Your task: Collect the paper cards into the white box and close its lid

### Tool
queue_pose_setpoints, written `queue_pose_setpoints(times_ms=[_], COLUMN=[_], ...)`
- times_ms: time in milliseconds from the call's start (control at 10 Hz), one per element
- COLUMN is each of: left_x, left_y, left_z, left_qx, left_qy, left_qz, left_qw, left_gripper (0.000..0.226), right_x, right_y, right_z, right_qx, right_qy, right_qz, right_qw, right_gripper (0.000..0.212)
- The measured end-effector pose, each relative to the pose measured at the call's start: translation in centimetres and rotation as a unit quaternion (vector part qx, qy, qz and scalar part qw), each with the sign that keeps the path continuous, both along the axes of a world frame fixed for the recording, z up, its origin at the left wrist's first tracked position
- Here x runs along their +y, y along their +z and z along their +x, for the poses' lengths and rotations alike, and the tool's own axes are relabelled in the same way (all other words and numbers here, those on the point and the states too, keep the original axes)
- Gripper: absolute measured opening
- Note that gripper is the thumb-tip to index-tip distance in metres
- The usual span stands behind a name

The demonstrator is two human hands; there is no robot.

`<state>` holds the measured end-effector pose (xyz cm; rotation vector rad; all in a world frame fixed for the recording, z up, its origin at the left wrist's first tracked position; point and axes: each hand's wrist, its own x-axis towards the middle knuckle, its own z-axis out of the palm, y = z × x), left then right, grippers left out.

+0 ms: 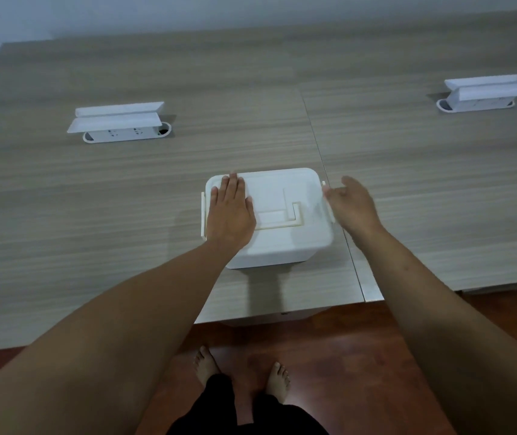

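The white box sits at centre frame near the wooden table's front edge, lid down, long axis running left to right. The left hand lies flat, fingers spread, on the lid's left part. The right hand, loosely open, touches the right side latch. Bare tabletop surrounds the box; two socket units stand well apart, upper left and upper right.

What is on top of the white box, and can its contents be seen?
The left hand lies flat on the lid of the white box. The lid covers the inside, so no contents show.
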<state>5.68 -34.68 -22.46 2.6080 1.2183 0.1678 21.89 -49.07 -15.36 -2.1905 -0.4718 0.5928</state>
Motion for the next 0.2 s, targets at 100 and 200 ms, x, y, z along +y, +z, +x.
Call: queue_pose_setpoints(times_ms=[100,200], left_x=[0.0,-0.2], left_y=[-0.2,0.0], left_z=[0.2,0.2], left_qx=[0.016,-0.001], left_qy=[-0.002,-0.006], left_qz=[0.007,0.005], left_qw=[1.000,1.000], left_gripper=[0.056,0.056], right_x=[-1.4,-4.5], right_y=[5.7,13.8], right_z=[-0.8,-2.2], right_qx=[0.011,0.043], right_qy=[-0.048,0.008], right_qz=[0.159,0.369], right_qw=[0.986,0.928], right_gripper=[0.046,0.019])
